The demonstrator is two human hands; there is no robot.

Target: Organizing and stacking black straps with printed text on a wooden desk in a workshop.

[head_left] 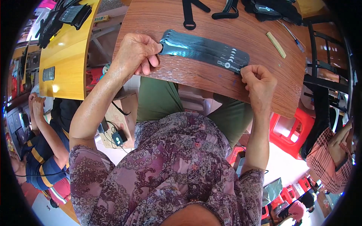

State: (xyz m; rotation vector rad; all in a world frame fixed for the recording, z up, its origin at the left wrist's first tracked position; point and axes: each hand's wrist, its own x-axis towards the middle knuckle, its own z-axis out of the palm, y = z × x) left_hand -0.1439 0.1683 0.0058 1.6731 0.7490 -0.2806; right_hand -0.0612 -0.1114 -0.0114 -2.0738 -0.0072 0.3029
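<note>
A stack of dark grey flat straps (203,51) lies across the near part of a brown wooden table (211,81), fanned slightly at both ends. My left hand (136,52) pinches the left end of the stack between thumb and fingers. My right hand (258,81) is curled over the right end, near the white print on the straps, close to the table's front edge.
More black straps (189,13) and black pouches (271,9) lie at the table's far edge, with a pale stick (276,44) and a pen (294,37) at the right. A yellow table (66,49) stands left. Other people sit at both sides. A red stool (290,130) is below right.
</note>
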